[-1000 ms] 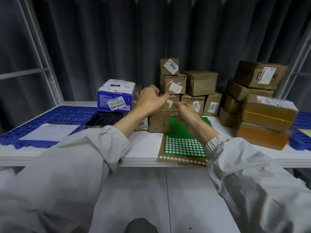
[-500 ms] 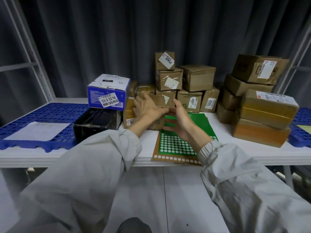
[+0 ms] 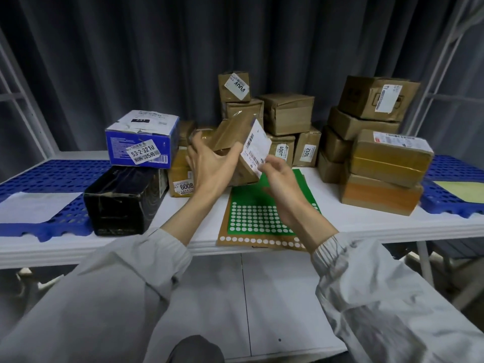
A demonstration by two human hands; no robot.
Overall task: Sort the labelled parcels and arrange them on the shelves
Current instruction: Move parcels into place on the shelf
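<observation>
**Parcel lifted to read its label**

My left hand [image 3: 209, 163] grips a small brown parcel [image 3: 233, 145] from below, fingers curled round it, tilted so its white label [image 3: 255, 148] faces me. My right hand [image 3: 280, 176] pinches the label's lower edge, probably to flatten it for reading. The parcel is in the air above the green sticker sheet [image 3: 264, 213], in front of the stacked boxes [image 3: 288, 113] on the white table [image 3: 199, 221].
</observation>
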